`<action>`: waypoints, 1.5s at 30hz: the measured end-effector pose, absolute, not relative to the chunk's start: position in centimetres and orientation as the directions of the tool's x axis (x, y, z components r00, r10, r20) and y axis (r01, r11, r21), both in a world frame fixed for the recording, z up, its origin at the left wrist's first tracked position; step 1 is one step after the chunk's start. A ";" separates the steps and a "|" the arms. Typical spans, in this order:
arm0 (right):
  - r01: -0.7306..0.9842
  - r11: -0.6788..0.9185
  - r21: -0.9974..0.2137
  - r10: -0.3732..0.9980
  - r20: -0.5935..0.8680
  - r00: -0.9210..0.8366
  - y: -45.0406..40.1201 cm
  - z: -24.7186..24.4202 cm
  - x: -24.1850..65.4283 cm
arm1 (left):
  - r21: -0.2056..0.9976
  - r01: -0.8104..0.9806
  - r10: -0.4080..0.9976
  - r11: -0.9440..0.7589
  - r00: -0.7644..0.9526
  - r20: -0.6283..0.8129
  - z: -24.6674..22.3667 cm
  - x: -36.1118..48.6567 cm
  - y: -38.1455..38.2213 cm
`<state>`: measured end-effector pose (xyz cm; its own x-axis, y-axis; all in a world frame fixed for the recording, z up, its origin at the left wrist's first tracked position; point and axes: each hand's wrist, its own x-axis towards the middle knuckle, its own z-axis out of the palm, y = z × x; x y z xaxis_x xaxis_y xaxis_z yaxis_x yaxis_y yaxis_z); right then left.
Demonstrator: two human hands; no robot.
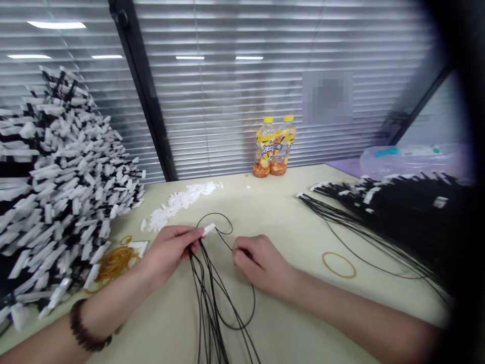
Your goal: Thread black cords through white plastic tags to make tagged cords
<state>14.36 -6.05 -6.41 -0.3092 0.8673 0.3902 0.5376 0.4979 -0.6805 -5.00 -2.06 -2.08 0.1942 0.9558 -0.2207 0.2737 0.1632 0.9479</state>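
My left hand point(172, 253) is closed in a pinch on several thin black cords point(206, 303), whose lengths hang down toward the near edge of the table. A small white sleeve-like piece point(208, 229) sticks out at its fingertips. From the far end of that piece one black cord runs to my right hand point(259, 260), which is closed round it; the fingertips are partly hidden. The cord appears again below the right hand and curves back toward the bundle. Another loop of cord point(215, 214) arches behind the white piece.
A tall heap of white-tipped black cords point(76, 167) stands at left, with yellow rubber bands point(113, 264) beside it. Loose white pieces point(178, 202) lie behind my left hand. Two bottles point(278, 151) stand by the blinds. More black cords point(401, 212) and one rubber band point(339, 265) lie at right.
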 end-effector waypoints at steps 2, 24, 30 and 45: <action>0.566 0.503 -0.653 0.864 0.398 -0.309 -6.2 -6.4 14.3 | 0.944 0.296 0.952 0.146 0.218 -0.216 -2.0 -4.9 -2.2; 0.484 0.742 -0.464 0.659 0.638 -0.399 -6.7 -6.1 14.2 | 0.832 0.552 0.871 -0.050 0.431 -0.234 -0.8 -4.2 -3.2; 0.473 0.729 -0.494 0.674 0.638 -0.373 -6.6 -6.0 14.3 | 0.840 0.541 0.893 -0.024 0.390 -0.225 -0.7 -4.0 -3.4; 0.495 0.720 -0.486 0.680 0.635 -0.366 -6.6 -5.8 14.2 | 0.836 0.545 0.877 -0.057 0.427 -0.218 -0.6 -3.9 -3.4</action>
